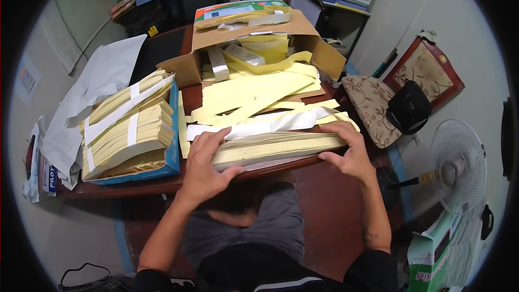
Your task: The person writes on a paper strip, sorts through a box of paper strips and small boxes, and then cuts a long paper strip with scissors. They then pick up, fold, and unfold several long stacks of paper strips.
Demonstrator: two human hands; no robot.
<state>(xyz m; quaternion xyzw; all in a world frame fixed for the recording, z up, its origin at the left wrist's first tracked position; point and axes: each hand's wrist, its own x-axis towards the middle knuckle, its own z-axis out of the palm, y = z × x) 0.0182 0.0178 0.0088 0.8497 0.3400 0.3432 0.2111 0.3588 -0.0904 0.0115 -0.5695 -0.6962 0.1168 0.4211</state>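
Note:
A thick stack of pale yellow paper (pixel 278 150) lies at the table's front edge, its layered edges facing me. My left hand (pixel 208 157) grips the stack's left end, thumb on the near side and fingers over the far top edge. At the right end my right hand (pixel 348 148) holds it the same way, thumb in front and fingers behind. A white paper strip (pixel 259 126) runs along just behind the stack. Loose yellow paper strips (pixel 254 97) spread over the table beyond it.
To the left, a blue box (pixel 174 130) holds banded bundles of yellow paper (pixel 132 121). An open cardboard box (pixel 203 39) with papers and small cartons stands behind. A patterned chair (pixel 367 105) bearing a black cap (pixel 409 105) and a fan (pixel 457 167) are at the right.

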